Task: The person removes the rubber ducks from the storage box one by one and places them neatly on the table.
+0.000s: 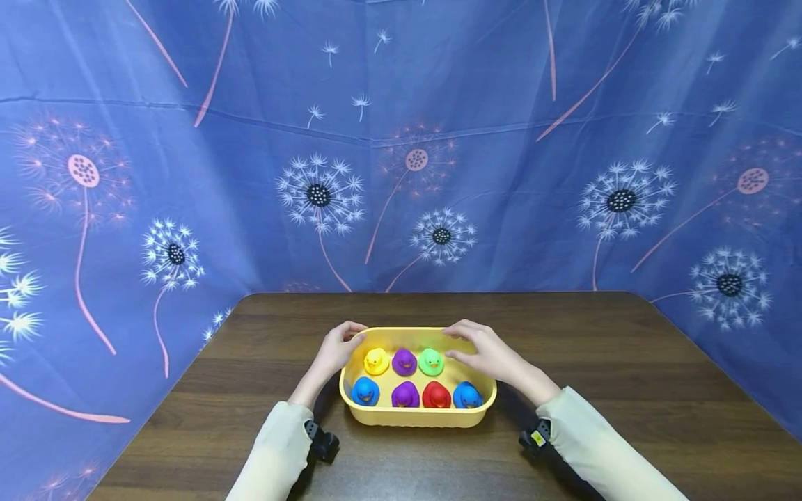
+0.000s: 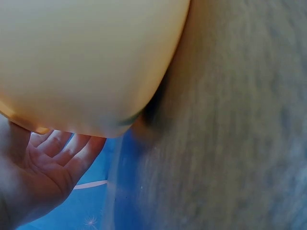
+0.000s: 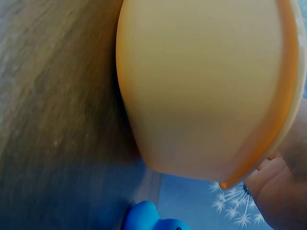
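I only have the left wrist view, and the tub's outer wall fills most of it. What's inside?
Observer: The head view shows seven ducks in the tub: yellow, purple and green behind; blue, purple, red and blue in front.

Operator: Where's the right hand?

Observer: The right hand is at the tub's right end, its thumb spread apart from its fingers.

Operator: Anything outside the tub on that side?

Observer: Yes. The right wrist view shows part of a blue toy, seemingly another duck, outside the tub. It's cut off at the frame's edge.
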A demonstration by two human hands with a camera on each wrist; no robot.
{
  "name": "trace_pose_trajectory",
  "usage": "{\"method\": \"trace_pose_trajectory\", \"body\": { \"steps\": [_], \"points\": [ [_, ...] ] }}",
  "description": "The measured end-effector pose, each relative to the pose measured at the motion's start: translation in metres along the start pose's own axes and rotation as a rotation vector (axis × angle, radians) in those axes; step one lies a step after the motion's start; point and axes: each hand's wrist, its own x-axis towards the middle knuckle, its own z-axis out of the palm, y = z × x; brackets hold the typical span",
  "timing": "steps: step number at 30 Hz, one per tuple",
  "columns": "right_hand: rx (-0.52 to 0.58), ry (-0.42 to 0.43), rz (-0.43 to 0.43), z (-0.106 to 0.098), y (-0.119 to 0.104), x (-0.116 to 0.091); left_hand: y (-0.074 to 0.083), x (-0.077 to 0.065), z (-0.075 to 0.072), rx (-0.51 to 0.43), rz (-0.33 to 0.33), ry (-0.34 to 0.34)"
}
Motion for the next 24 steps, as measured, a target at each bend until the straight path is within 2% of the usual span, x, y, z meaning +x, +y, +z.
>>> {"method": "trace_pose_trajectory", "body": {
  "steps": [8,24],
  "points": [
    [0.04,-0.027,-0.046,0.008,-0.001,0.005,0.0,0.001,0.001,-0.002,0.011,-0.003],
    [0.031,-0.145,0.037,0.02,-0.008,0.014,-0.003,0.002,-0.001,0.002,-0.011,-0.011]
  ]
}}
